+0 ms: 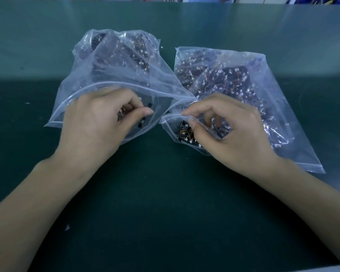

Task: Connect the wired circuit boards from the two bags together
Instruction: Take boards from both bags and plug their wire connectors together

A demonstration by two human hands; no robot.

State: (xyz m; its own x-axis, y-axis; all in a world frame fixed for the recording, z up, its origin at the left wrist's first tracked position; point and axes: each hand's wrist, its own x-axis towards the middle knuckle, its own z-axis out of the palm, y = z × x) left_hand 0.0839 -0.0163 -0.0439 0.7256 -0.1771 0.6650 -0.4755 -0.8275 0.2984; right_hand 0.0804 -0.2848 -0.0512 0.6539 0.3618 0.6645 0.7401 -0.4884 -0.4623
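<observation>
Head view: two clear zip bags of wired boards lie side by side on the green bench. Left hand is inside the left bag, fingers curled round a small board with wires. Right hand reaches into the right bag, pinching its mouth edge (can't tell if it has a board). Advice: lift one board each, by the board, not the wires.

Green table mat; blurred background clutter
</observation>
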